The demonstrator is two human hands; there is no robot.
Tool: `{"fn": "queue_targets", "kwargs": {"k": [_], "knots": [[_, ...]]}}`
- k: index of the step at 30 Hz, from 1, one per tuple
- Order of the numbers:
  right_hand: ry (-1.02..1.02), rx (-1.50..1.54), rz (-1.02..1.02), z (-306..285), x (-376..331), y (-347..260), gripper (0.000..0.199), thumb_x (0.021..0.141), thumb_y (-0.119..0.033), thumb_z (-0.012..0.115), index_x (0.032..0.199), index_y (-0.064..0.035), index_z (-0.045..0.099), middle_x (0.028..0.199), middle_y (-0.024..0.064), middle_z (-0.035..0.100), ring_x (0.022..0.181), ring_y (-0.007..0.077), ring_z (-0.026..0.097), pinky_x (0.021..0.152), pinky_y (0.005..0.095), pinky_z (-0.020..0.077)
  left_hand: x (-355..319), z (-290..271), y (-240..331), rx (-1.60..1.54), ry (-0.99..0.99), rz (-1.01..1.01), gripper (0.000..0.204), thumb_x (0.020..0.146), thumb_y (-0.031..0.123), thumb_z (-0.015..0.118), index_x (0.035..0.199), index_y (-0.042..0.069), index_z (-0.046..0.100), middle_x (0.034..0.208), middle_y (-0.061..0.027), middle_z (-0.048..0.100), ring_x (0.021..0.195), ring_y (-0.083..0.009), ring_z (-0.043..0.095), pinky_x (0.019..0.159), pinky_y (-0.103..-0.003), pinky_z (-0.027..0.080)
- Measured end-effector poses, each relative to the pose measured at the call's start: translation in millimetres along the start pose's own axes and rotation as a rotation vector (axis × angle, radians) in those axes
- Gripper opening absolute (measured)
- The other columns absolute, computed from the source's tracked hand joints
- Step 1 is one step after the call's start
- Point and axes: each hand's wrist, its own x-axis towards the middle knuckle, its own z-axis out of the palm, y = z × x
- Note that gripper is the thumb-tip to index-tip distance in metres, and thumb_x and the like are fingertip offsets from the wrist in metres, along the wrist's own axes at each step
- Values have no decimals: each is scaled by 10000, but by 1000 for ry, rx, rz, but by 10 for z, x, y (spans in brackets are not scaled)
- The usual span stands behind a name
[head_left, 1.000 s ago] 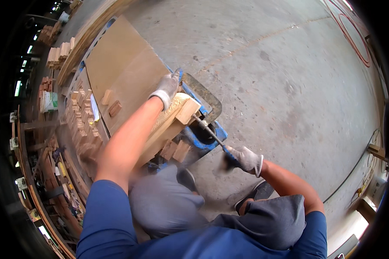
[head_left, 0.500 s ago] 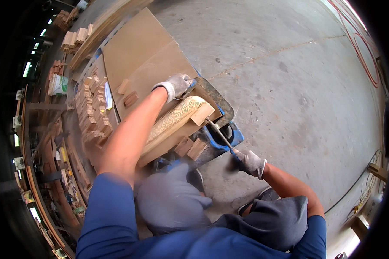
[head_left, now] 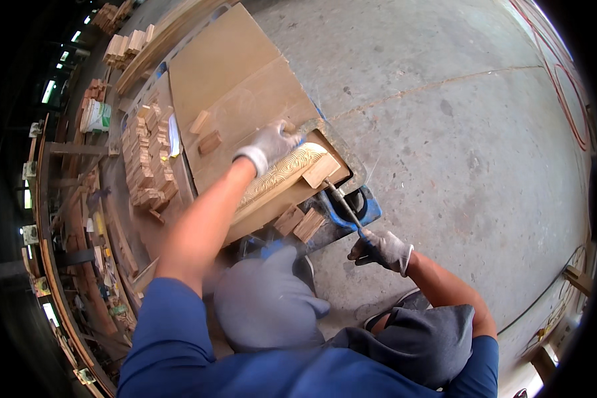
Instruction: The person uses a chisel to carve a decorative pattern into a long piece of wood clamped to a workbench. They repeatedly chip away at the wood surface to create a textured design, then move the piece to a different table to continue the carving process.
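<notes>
A wooden workpiece with a swirled-grain, rounded face [head_left: 286, 167] lies at the near edge of the bench, in the dark metal frame of a C-clamp [head_left: 353, 159]. Between the clamp's screw [head_left: 345, 204] and the workpiece sits a small flat wood block [head_left: 320, 170]. My gloved right hand [head_left: 385, 251] wraps around the screw's handle end, below the block. Across the workpiece, my gloved left hand [head_left: 270, 142] is closed at the clamp's far end; its fingertips are partly hidden. Two small wood blocks [head_left: 298, 223] rest beside the workpiece on the near side.
Brown board [head_left: 229, 66] covers the bench, with two loose wood pieces [head_left: 205, 132] on it. Stacked small blocks [head_left: 146, 156] stand to the left. A blue-and-black stand part [head_left: 365, 205] juts out near the screw. A red hose [head_left: 557, 73] runs along the far right floor.
The bench and workpiece appear slightly lower and to the right in the view. My left hand has shifted back a little from the frame's corner. The right hand's fingers have turned at the handle.
</notes>
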Motion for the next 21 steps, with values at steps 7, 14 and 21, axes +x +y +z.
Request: {"fn": "queue_targets", "kwargs": {"k": [7, 14, 21], "knots": [[-3, -293, 46, -11, -34, -308, 524, 1042, -474, 585, 1161, 26, 687, 1081, 146, 750, 990, 227, 729, 834, 349, 589, -671, 390, -372, 387, 153, 273, 1075, 745, 297, 872, 1585, -3, 271, 1485, -291, 473, 1384, -423, 455, 1194, -457, 348], [61, -645, 216, 201, -35, -681, 500, 979, -487, 680, 1082, 0, 720, 985, 97, 757, 864, 170, 716, 771, 304, 565, -649, 555, -486, 397, 258, 309, 1101, 714, 267, 876, 1591, 15, 261, 1421, -261, 507, 1358, -406, 452, 1180, -461, 351], [263, -553, 110, 437, 153, -962, 507, 958, -475, 716, 1008, 29, 724, 844, 102, 725, 732, 174, 699, 646, 315, 562, -650, 535, -493, 296, 294, 342, 1037, 710, 244, 836, 1571, 14, 308, 1380, -219, 538, 1306, -382, 479, 1144, -476, 367]]}}
